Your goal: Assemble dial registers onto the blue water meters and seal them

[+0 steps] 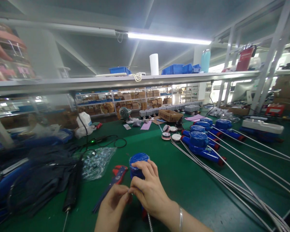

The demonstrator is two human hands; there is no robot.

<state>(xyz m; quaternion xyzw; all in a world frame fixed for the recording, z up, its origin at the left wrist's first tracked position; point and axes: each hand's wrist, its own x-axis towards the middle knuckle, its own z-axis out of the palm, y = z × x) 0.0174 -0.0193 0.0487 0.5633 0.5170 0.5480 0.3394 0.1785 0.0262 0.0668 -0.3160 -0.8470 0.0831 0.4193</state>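
Observation:
A blue water meter [139, 158] with a round top, wrapped in clear film, stands on the green table right behind my hands. My left hand [116, 201] is closed in a pinch, fingertips meeting those of my right hand in front of the meter. My right hand [149, 187] also pinches there, its upper fingers over the meter's right side. Whatever the fingertips hold is too small and covered to make out. A braided cable [149, 222] comes out below my right hand. Left of the meter lies a wire stripper [114, 183] with a red head and dark blue handles.
To the right lie several film-wrapped blue meters [198, 141] with long pale cables [215, 178] trailing toward the front. Tape spools [166, 136] sit behind. On the left are a bag of small metal parts [98, 162], a black-handled tool [72, 187] and dark cloth [50, 174]. A shelf [106, 80] spans overhead.

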